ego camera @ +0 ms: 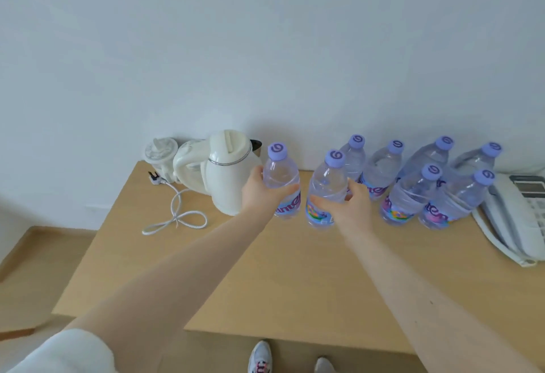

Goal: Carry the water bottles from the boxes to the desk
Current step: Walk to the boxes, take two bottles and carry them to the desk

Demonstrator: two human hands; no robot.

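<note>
My left hand (259,195) grips a clear water bottle with a purple cap (281,175), upright at the back of the wooden desk (280,278), beside the kettle. My right hand (352,207) grips a second bottle (327,186) just to its right. Whether either bottle's base touches the desk I cannot tell. Several more purple-capped bottles (413,192) stand upright in two rows against the wall to the right of my hands. No boxes are in view.
A white electric kettle (227,175) stands left of my left hand, its base and a white cup (160,154) behind it, and a looped white cord (177,216) in front. A white desk telephone (513,213) lies at the desk's right edge. My shoes show below the desk's front edge.
</note>
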